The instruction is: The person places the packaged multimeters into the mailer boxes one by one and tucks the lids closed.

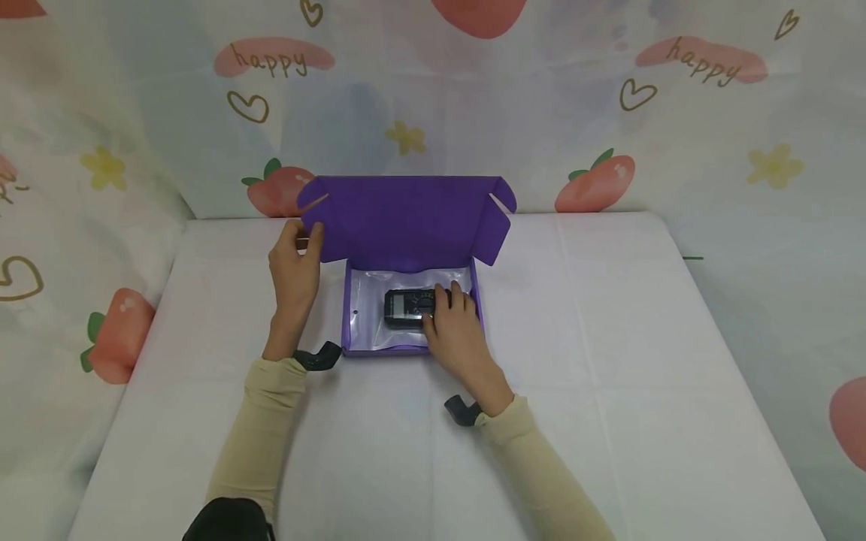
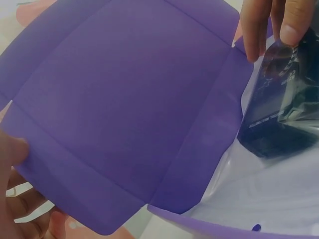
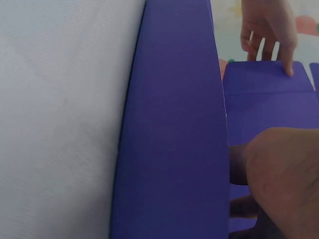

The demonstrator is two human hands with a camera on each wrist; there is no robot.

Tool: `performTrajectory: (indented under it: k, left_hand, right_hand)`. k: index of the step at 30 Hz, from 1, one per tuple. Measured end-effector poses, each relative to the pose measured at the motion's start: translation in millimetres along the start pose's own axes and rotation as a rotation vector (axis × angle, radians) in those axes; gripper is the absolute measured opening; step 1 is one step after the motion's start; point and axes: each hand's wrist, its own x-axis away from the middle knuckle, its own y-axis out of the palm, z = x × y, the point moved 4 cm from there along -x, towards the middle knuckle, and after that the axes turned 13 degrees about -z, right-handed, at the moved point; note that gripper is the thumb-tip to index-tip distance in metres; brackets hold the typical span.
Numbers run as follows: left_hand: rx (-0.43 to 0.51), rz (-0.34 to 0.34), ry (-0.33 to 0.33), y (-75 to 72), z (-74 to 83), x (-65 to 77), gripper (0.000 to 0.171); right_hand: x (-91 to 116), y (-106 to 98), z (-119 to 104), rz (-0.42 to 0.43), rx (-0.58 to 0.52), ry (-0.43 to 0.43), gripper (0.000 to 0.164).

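Observation:
A purple cardboard box (image 1: 346,312) stands on the table with its lid (image 1: 413,218) raised at the back. My left hand (image 1: 295,270) pinches the lid's left side flap between thumb and fingers, as the left wrist view also shows. Inside the box lies a dark multimeter (image 1: 399,306) with a small grey display, on shiny clear plastic wrapping (image 1: 365,293). My right hand (image 1: 461,334) reaches over the box's front right and grips the multimeter's right end, thumb on the near edge and fingers on the far one. That end is hidden by the hand.
A white cloth covers the table (image 1: 609,338). Behind and beside it hang curtains (image 1: 528,113) printed with fruit, hearts and flowers. Black curved pieces (image 1: 319,356) sit at both wrists. A dark rounded object (image 1: 228,520) shows at the bottom edge, by the left sleeve.

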Motion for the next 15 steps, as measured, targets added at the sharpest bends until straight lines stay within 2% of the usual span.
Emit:
performTrajectory:
  k: [5, 10, 15]
  left_hand:
    - [-0.003, -0.009, 0.0, -0.4, 1.3, -3.0, 0.031]
    - [-0.02, -0.019, -0.004, -0.2, 2.5, -5.8, 0.033]
    - [-0.034, -0.019, -0.013, -0.9, 2.3, -8.1, 0.033]
  right_hand:
    - [-2.5, -6.1, -5.2, 0.002, 0.066, 0.007, 0.05]
    - [-12.6, -7.7, -10.9, -0.058, 0.119, 0.007, 0.053]
    - [-25.9, -3.9, -14.3, -0.082, 0.245, -0.058, 0.052]
